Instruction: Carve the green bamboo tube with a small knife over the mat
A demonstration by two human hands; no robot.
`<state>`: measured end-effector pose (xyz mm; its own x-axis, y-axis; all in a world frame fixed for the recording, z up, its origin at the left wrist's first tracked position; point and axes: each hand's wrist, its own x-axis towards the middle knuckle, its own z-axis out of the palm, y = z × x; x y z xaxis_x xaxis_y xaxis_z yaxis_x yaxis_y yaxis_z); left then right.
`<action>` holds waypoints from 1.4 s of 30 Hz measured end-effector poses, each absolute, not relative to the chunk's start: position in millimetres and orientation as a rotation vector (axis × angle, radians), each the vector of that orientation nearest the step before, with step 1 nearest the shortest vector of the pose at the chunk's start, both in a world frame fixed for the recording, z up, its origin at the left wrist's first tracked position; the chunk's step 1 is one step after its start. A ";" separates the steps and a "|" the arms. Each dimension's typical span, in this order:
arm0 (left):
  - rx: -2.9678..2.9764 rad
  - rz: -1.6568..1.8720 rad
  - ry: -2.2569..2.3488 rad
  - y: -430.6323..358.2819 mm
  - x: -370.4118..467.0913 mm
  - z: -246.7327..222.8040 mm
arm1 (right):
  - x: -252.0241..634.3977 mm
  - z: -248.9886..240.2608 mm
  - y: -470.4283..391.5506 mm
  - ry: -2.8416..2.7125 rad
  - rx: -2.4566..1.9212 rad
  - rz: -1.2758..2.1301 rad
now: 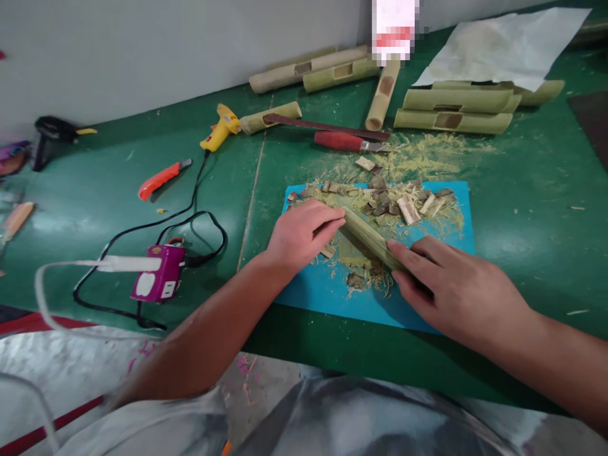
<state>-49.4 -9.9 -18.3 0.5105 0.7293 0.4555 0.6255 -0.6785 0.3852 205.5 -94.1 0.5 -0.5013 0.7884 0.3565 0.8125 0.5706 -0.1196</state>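
A green bamboo tube [368, 235] slants over a blue mat [316, 294], its upper left end in my left hand [306, 233] and its lower right end in my right hand [456, 288]. The fingers of both hands are closed around it. Bamboo chips and shavings [408, 209] cover the upper part of the mat, and more lie under the tube. Beyond the mat rest a red-handled knife [339, 141] and a long, thin dark blade or file [327, 126], one end of which lies on a short bamboo piece [285, 115].
Cut bamboo tubes [453, 120] lie along the back, some under white paper [498, 47]. Left on the green table [242, 171] are a yellow glue gun [221, 128], an orange cutter [161, 180] and a purple power adapter [159, 275] with cables.
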 end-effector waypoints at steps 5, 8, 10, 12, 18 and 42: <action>2.533 0.995 1.170 -10.9 -45.8 -19.2 | 206.0 -1.5 -93.3 -2.396 -1.334 -0.083; 2.501 1.058 1.170 -9.3 -43.6 -19.9 | 206.0 -1.3 -93.1 -2.386 -1.325 -0.090; 2.500 1.093 1.161 -7.5 -43.3 -20.4 | 205.6 -0.8 -93.5 -2.388 -1.314 -0.097; 2.514 1.105 1.140 -6.2 -43.6 -20.7 | 205.0 -0.5 -94.2 -2.387 -1.313 -0.101; 2.591 1.041 1.032 -7.8 -41.4 -18.6 | 204.8 -1.7 -94.6 -2.394 -1.299 -0.104; 2.706 0.873 0.996 -16.2 -37.5 -12.9 | 204.3 -3.8 -94.5 -2.418 -1.268 -0.118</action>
<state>-37.5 -16.2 -12.9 0.6151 0.6284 0.4761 0.5542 -0.7742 0.3059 204.3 -94.5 -3.8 -0.5045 0.7701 0.3903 0.8044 0.5835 -0.1115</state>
